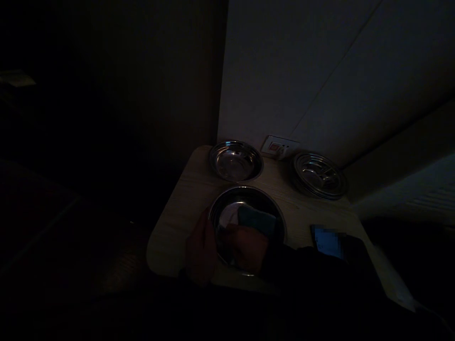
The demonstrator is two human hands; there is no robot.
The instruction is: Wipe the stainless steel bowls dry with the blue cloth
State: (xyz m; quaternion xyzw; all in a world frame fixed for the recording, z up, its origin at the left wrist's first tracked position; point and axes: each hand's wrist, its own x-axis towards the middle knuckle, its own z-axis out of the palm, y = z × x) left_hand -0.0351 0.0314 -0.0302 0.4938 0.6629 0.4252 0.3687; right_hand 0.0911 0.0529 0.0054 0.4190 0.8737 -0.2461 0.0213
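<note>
The scene is very dark. A steel plate (pixel 275 210) lies on a small pale table (pixel 181 199) in front of me. My left hand (pixel 201 248) grips the plate's left rim, fingers curled around it. My right hand (pixel 249 246) is inside the plate, closed on a blue-green cloth or sponge (pixel 258 219) that presses on the plate's surface. A dark sleeve covers my right forearm.
A second steel plate (pixel 235 161) sits at the back of the table, and a stack of steel plates (pixel 319 174) stands at the back right. A wall socket (pixel 279 147) is behind them. A lit phone screen (pixel 327 240) lies at the right. Darkness hides the left side.
</note>
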